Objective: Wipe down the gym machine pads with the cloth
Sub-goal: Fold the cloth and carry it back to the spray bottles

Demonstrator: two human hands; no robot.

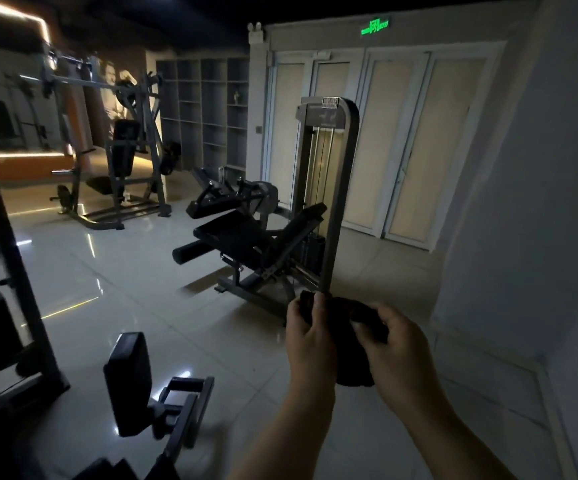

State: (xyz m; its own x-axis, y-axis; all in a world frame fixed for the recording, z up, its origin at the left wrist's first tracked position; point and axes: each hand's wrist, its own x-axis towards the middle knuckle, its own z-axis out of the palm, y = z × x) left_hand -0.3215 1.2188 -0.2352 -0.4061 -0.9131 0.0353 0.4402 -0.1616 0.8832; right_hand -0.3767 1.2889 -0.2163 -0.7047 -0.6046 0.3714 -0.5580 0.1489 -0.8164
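Item 1, cloth: dark, bunched, held in the air between my two hands in front of me, above the tiled floor. Not yet touching any pad.

Item 2, left hand: fingers curled round the cloth's upper left edge, thumb side toward me, pinching a fold.

Item 3, right hand: fingers curled over the cloth's right side, gripping it; the lower part of the cloth hangs below both hands.

Item 4, leg machine: straight ahead, well apart from my hands. Carries a flat black seat pad, a tilted back pad toward the weight stack, and a roller pad at the near left end.

Item 5, upright pad: on a nearer machine at lower left, edge-on to me.

Item 6, further press machine: far left, beside empty-looking shelving; doors and a green exit sign beyond.

Step in hand, by my judgement: readying the cloth before the first wipe. To do it well I would fold it into a flat wad so one broad face meets the vinyl, hold it in one hand, then work each pad in overlapping strokes from top to bottom, turning the roller to reach its underside. The light is dim, so smears will be hard to see; go slowly.
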